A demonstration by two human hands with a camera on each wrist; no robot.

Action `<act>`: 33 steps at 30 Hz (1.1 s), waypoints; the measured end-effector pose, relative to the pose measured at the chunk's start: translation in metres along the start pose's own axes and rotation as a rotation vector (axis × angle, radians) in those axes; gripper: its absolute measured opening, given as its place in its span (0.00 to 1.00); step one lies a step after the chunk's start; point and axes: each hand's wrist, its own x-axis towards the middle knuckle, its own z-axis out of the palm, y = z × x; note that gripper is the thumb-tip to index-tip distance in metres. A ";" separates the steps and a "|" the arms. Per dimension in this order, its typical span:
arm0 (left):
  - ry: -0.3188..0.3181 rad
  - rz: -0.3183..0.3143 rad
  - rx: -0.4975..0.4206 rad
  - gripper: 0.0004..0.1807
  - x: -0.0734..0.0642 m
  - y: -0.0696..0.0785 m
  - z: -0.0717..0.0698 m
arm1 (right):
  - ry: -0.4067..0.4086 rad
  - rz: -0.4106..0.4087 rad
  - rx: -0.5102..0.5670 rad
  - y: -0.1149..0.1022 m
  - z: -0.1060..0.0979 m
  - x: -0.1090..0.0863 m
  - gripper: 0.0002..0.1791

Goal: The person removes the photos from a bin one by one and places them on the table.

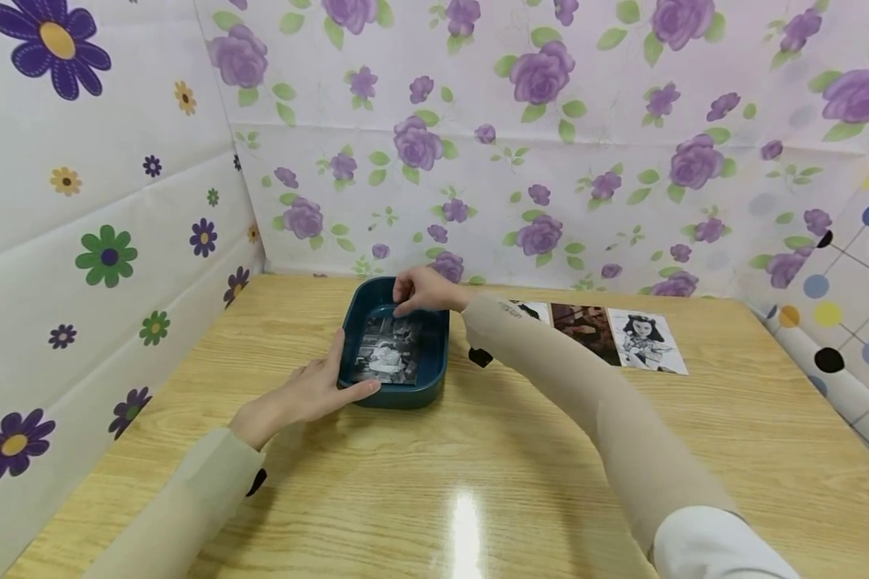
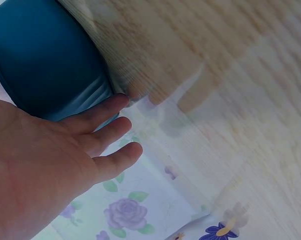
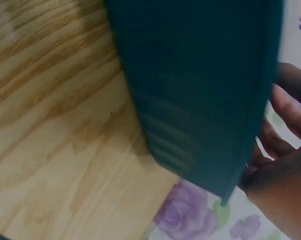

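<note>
A dark teal bin (image 1: 434, 384) stands on the table with a black-and-white photo print (image 1: 385, 360) lying inside it. My left hand (image 1: 315, 392) rests at the bin's near left corner, its thumb along the front rim and its fingers by the left side. In the left wrist view, the fingers of that hand (image 2: 55, 155) are extended beside the teal wall. Over the far part of the bin is my right hand (image 1: 423, 289), fingers bent and thumb down near the print's far end. The bin's wall (image 3: 200, 100) partly hides those fingertips in the right wrist view, so whether they pinch anything is unclear.
To the right of the bin lie several prints in a row, among them a brown picture (image 1: 586, 330) and a black-and-white drawing of a figure (image 1: 648, 342). My right forearm covers part of the row. Flower-patterned sheets (image 1: 478, 161) rise behind and beside the wooden table (image 1: 376, 498).
</note>
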 end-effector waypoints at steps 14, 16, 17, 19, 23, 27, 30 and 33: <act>0.005 0.003 -0.004 0.62 -0.002 0.000 0.000 | -0.239 0.180 -0.282 -0.002 0.021 0.016 0.21; 0.006 0.005 -0.002 0.62 -0.002 0.000 0.000 | -0.256 0.201 -0.326 -0.003 0.022 0.016 0.21; 0.007 0.006 -0.002 0.62 -0.002 0.000 0.000 | -0.262 0.209 -0.344 -0.004 0.022 0.015 0.21; 0.008 0.007 0.000 0.62 -0.001 0.000 0.001 | -0.274 0.231 -0.375 -0.005 0.024 0.015 0.21; 0.010 0.006 0.001 0.62 0.000 0.000 0.002 | -0.278 0.254 -0.411 -0.003 0.026 0.014 0.23; 0.015 0.006 0.000 0.62 0.001 0.000 0.002 | -0.270 0.260 -0.412 -0.004 0.026 0.014 0.23; 0.016 0.003 0.000 0.62 0.001 0.000 0.002 | -0.268 0.268 -0.415 -0.005 0.026 0.014 0.24; 0.015 -0.002 0.000 0.62 0.001 -0.001 0.002 | -0.256 0.272 -0.443 -0.008 0.027 0.013 0.25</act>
